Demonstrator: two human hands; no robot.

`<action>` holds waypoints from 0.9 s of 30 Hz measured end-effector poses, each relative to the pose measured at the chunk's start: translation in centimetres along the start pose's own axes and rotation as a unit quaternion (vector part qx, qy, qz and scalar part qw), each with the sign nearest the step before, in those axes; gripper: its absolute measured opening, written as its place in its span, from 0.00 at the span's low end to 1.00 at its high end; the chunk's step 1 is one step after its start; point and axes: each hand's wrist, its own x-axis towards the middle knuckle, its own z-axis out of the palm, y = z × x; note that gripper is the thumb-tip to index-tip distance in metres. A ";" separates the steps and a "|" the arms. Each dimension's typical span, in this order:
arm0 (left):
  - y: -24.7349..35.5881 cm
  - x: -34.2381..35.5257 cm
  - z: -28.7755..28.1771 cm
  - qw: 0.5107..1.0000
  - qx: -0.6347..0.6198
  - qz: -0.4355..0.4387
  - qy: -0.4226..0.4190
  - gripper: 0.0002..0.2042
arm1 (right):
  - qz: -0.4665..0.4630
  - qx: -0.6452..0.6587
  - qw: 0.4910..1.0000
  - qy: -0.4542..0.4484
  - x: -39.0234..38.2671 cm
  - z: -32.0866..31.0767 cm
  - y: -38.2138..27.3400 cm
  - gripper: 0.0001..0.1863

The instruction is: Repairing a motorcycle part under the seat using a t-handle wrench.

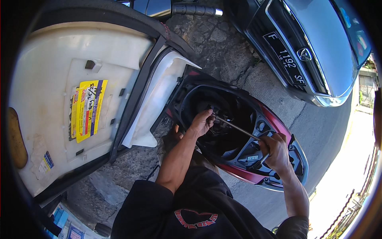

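A scooter's open underseat bay (187, 95) lies in front of me, dark inside, with red side panels (278, 121). Across it runs a long metal T-handle wrench (238, 128), tilted down toward the middle of the bay. My right hand (275, 150) is wrapped around its handle end, and one bar sticks out below the fingers. At the other end, my left hand (203, 122) pinches the shaft between thumb and fingers. The wrench's tip and whatever it touches are hidden in shadow and behind my left hand.
The raised seat (43, 59) shows its white underside at the left, with a yellow sticker (92, 110). A white plastic panel (153, 99) stands beside it. A handlebar grip (195, 9) is at the top. A silver-blue car (318, 40) is parked at the upper right on cracked pavement (211, 36).
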 end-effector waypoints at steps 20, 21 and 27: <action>1.6 9.9 -4.4 0.933 -0.028 0.065 0.353 0.10 | 0.089 0.014 0.995 0.045 5.3 16.1 -1.4 0.09; 2.1 10.8 -4.7 0.932 -0.026 0.063 0.357 0.10 | 0.089 0.012 0.995 0.053 6.1 17.1 -1.3 0.09; 4.0 14.7 -7.3 0.962 0.048 0.021 0.270 0.11 | 0.105 0.012 0.994 0.038 11.7 20.8 -0.6 0.10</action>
